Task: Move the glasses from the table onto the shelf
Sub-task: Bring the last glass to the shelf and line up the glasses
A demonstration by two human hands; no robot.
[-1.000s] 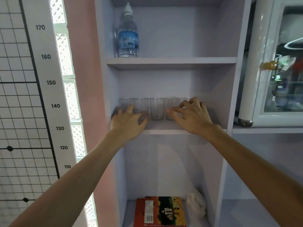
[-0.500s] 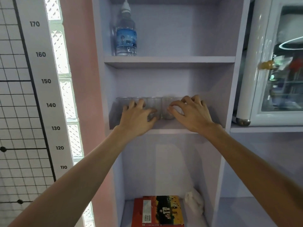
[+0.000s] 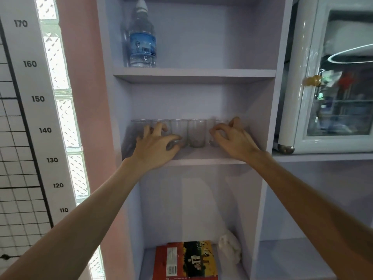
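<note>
Parted, left hand (image 3: pixel 155 146), right hand (image 3: pixel 234 138) grip clear cylindrical glasses (image 3: pixel 196 133) (smooth).

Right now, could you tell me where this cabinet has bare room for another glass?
The upper shelf right of the bottle is bare. The middle shelf is crowded: glasses, left hand and right hand span it.

Two long bare forearms (image 3: pixel 96 207), bare left grip (image 3: pixel 155 146), bare right grip (image 3: pixel 236 140)

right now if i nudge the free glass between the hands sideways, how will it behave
The glass looks clear and hard, so likely stiff and breakable. It tapers to a narrower base, so it may tip. The neighbouring glass stands close, so it would probably clink.
</note>
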